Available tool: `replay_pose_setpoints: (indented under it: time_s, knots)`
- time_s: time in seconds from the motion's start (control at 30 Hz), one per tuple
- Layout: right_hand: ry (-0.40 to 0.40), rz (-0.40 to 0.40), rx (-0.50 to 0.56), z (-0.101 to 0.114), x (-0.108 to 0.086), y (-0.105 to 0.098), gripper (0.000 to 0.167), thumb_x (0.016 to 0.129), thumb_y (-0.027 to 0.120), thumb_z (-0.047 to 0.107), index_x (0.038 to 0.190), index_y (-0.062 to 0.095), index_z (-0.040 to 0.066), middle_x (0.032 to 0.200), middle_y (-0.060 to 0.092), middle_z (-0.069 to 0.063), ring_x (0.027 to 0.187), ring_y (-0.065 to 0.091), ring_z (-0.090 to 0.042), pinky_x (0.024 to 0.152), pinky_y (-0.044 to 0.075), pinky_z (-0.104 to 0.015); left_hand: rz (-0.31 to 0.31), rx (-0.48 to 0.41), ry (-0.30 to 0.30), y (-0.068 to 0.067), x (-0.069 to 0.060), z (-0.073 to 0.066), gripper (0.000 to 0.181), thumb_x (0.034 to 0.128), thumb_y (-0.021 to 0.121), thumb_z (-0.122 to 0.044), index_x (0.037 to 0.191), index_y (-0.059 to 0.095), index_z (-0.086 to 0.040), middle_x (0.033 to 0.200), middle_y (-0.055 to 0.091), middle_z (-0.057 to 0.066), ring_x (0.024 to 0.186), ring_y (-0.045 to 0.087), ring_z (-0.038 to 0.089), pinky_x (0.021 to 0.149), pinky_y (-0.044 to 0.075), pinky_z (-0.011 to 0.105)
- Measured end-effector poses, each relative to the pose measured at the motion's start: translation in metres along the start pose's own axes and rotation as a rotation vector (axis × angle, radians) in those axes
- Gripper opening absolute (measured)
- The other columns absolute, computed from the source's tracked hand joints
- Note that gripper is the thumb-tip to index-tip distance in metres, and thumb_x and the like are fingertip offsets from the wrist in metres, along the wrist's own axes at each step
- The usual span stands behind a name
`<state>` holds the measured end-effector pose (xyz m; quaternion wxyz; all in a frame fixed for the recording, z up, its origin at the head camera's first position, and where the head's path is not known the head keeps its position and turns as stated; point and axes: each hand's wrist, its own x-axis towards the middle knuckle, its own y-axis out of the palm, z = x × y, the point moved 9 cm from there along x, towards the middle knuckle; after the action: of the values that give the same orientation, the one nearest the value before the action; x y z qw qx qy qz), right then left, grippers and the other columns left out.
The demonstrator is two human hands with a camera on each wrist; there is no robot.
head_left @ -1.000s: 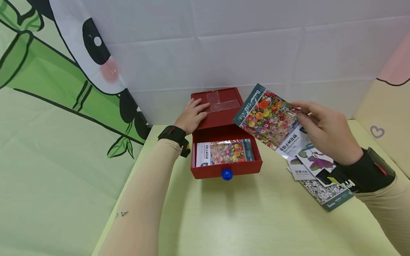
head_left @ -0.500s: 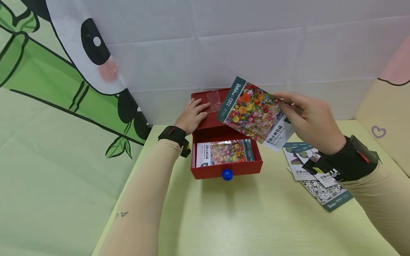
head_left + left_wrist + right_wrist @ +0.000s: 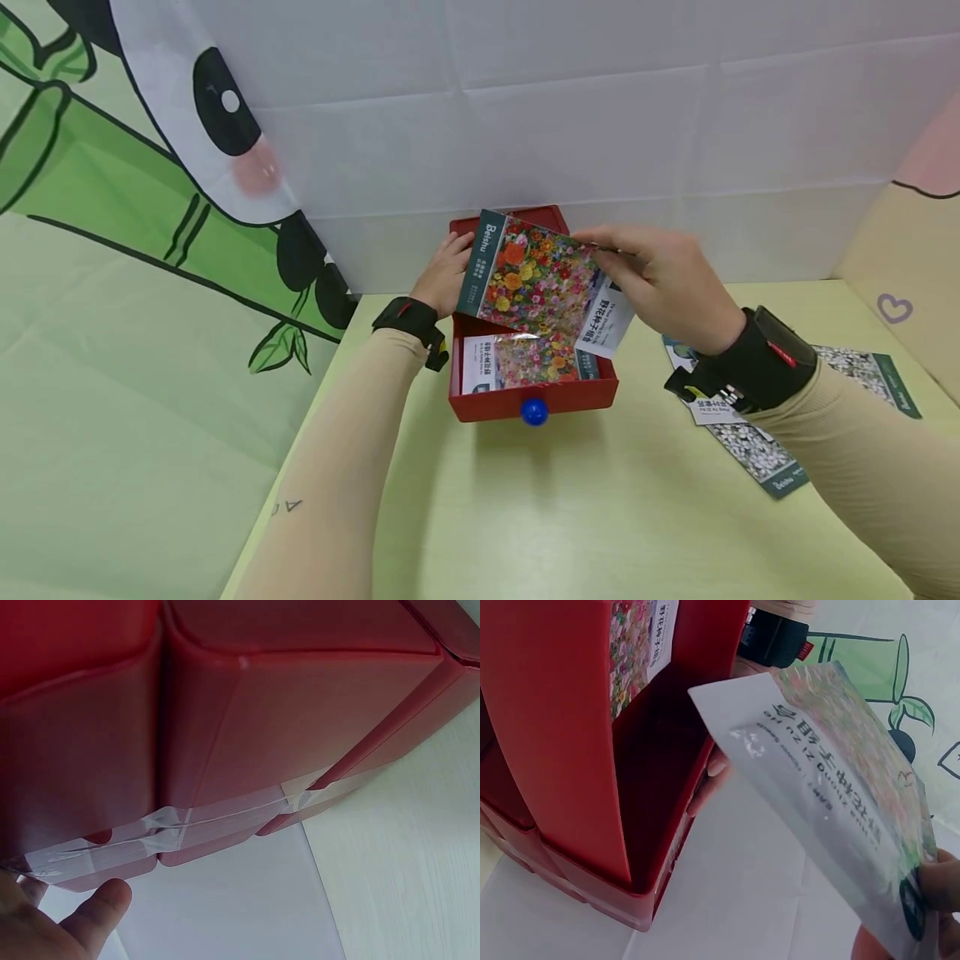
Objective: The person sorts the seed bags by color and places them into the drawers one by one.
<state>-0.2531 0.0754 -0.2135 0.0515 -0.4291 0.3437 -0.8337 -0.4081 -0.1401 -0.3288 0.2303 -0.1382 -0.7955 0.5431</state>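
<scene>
My right hand (image 3: 667,279) pinches a flower seed packet (image 3: 536,271) by its upper right edge, tilted above a red box with an open drawer (image 3: 480,408). Colourful flowers cover the packet, with a dark green band at one end and a white label at the other. A second flower seed packet (image 3: 517,362) lies inside the drawer, partly hidden by the held one. At the box's left top, my left hand (image 3: 444,275) rests on the box; the held packet hides some of its fingers. The left wrist view shows the thumb (image 3: 105,907) near the taped red box (image 3: 300,720).
A blue ball knob (image 3: 534,412) sticks out from the drawer front. Several other seed packets (image 3: 757,454) lie overlapping on the table (image 3: 570,517) at the right, partly under my right forearm. A white printed cloth (image 3: 585,142) hangs right behind the box.
My right hand has carried the flower seed packet leftward, from right of the box to over the drawer. More packets on the right now show. My left hand has stayed on the box.
</scene>
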Motion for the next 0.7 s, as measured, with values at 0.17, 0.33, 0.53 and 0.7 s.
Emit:
replay_pose_setpoints:
  time_s: [0.17,0.33,0.53,0.7]
  knots:
    - [-0.004,0.057,0.017,-0.003,0.002,0.014,0.032,0.095,0.058,0.004,0.124,0.067,0.014,0.116,0.067,-0.001,0.084,0.063,-0.008,0.063,0.047,-0.019,-0.039,0.171,0.174,-0.004,-0.003,-0.015,0.040,0.1006,0.040,-0.014,0.135,0.054,0.001,0.139,0.052,0.015,0.139,0.029,0.031,0.118,0.008,0.043]
    - [0.014,0.115,0.062,-0.009,0.003,0.031,0.031,0.096,0.057,0.007,0.124,0.067,0.016,0.112,0.067,-0.002,0.076,0.062,-0.010,0.059,0.052,-0.024,-0.021,0.176,0.151,-0.003,-0.004,-0.015,0.045,0.0959,0.053,-0.016,0.138,0.051,0.000,0.144,0.046,0.018,0.141,0.025,0.033,0.117,0.010,0.046]
    - [0.036,0.205,0.127,-0.016,0.000,0.048,0.031,0.097,0.058,0.010,0.125,0.066,0.017,0.107,0.068,-0.002,0.075,0.062,-0.010,0.060,0.054,-0.026,0.019,-0.012,-0.047,0.005,-0.003,-0.002,0.051,0.0984,0.054,-0.021,0.148,0.041,-0.014,0.157,0.021,0.016,0.146,0.005,0.033,0.118,0.009,0.047]
    - [0.008,0.246,0.134,-0.017,-0.003,0.055,0.031,0.095,0.059,0.010,0.125,0.066,0.015,0.106,0.069,-0.002,0.074,0.060,-0.011,0.059,0.052,-0.025,0.007,0.007,0.004,0.007,-0.002,-0.002,0.047,0.1023,0.046,-0.022,0.147,0.040,-0.011,0.156,0.023,0.018,0.146,0.008,0.034,0.118,0.005,0.042]
